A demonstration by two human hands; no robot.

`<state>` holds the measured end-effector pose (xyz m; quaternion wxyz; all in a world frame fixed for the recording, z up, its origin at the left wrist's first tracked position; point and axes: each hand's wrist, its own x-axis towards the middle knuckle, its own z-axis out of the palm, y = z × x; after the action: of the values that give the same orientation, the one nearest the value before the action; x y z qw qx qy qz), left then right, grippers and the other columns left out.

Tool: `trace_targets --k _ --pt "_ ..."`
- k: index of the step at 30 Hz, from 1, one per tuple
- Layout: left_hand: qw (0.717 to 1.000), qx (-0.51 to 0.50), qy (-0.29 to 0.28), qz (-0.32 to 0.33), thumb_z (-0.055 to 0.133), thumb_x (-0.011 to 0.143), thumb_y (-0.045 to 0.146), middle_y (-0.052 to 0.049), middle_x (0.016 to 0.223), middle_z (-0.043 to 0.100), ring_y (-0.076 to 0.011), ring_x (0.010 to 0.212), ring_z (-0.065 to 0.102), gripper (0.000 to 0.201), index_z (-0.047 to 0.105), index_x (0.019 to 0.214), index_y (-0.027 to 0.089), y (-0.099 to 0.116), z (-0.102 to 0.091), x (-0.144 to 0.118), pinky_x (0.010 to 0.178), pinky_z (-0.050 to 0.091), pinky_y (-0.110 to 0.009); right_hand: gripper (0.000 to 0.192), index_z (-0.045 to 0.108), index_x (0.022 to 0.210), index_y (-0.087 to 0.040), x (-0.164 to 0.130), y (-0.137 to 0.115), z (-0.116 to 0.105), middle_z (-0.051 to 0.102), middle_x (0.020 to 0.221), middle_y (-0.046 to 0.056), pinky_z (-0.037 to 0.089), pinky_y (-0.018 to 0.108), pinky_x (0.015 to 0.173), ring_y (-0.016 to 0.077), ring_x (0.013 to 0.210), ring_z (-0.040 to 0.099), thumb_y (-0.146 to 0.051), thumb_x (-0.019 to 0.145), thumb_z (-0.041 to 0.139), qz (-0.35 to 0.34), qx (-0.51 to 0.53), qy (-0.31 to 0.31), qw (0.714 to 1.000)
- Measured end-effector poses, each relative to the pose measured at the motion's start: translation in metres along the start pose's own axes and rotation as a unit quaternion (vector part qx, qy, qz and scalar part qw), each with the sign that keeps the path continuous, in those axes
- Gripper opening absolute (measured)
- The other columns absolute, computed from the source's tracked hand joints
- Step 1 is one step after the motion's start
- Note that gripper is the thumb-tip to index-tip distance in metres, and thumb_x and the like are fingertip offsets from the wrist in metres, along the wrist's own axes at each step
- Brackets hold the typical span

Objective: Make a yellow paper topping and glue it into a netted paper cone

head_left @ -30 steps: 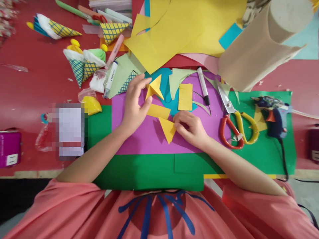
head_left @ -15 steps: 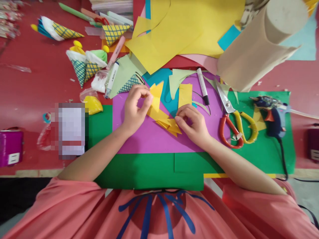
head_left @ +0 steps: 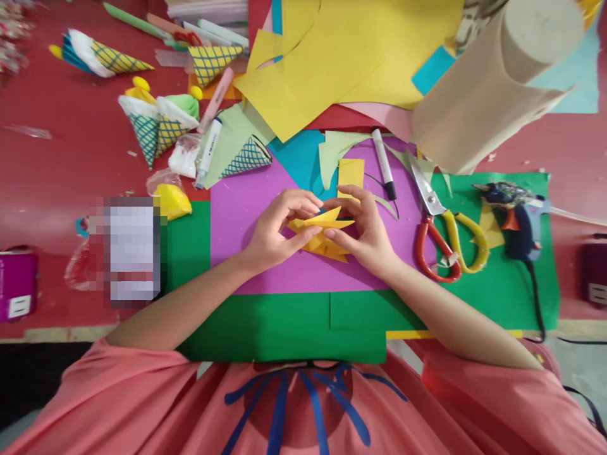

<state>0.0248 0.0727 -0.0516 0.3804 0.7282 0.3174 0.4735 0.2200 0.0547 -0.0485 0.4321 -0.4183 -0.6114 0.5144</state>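
Yellow paper piece [head_left: 327, 232], folded w/ pointed flaps, sits between both hands just above the purple sheet [head_left: 246, 208], mid-scene. Left hand [head_left: 277, 230] pinches its left end, thumb under & fingers curled over the top; right hand [head_left: 367, 230] pinches the right end the same way, fingertips of the two hands nearly meeting over the paper. Purple sheet lies on a green sheet [head_left: 279, 325] that runs to the near edge & off to the right. Just far of the hands: small yellow rectangle [head_left: 351, 172] on a teal scrap [head_left: 301, 161], w/ a black-tipped marker [head_left: 385, 165] just right of it. Right of the right hand, scissors [head_left: 443, 224] w/ red & yellow handles, blades pointing far; farther right a glue gun [head_left: 516, 221] on the green. Far side: big yellow sheets [head_left: 351, 54] & a tan roll [head_left: 493, 88]. Far left on the red table [head_left: 61, 158]: patterned paper cones [head_left: 159, 123], a white marker [head_left: 208, 151], yellow lump in a bag [head_left: 173, 199].
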Motion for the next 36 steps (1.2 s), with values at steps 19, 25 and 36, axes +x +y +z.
trace_targets --k 19,25,36 --pt "0.993 0.105 0.047 -0.016 0.067 0.087 0.021 0.003 0.087 0.075 -0.0050 0.072 0.069 0.009 0.067 0.096 0.022 0.0032 -0.0001 0.0018 0.066 0.054 -0.013 0.047 0.043 0.122 -0.027 0.0012 -0.0054 0.0032 0.058 0.071 -0.005 0.050 0.030 0.060 0.0140 0.067 0.062 -0.036 0.085 0.071 0.050 0.060 0.000 0.997" --pt "0.996 0.081 0.005 -0.026 0.064 0.089 0.018 0.001 0.090 0.078 -0.0071 0.078 0.072 0.011 0.071 0.097 0.022 0.0063 -0.0004 0.0052 0.066 0.055 -0.013 0.050 0.036 0.124 -0.033 0.0020 -0.0051 0.0031 0.061 0.076 -0.006 0.049 0.030 0.056 0.0127 0.061 0.060 -0.033 0.086 0.069 0.021 0.094 0.046 0.994" --pt "0.993 0.045 -0.016 -0.110 0.064 0.090 0.034 -0.002 0.095 0.078 -0.0085 0.067 0.073 0.020 0.072 0.102 0.020 0.0085 0.0014 0.0017 0.062 0.059 -0.015 0.020 0.048 0.095 -0.027 0.0011 0.0000 0.0026 0.055 0.084 -0.003 0.050 0.029 0.069 0.0112 0.075 0.057 -0.023 0.087 0.066 -0.002 0.059 0.045 0.997"
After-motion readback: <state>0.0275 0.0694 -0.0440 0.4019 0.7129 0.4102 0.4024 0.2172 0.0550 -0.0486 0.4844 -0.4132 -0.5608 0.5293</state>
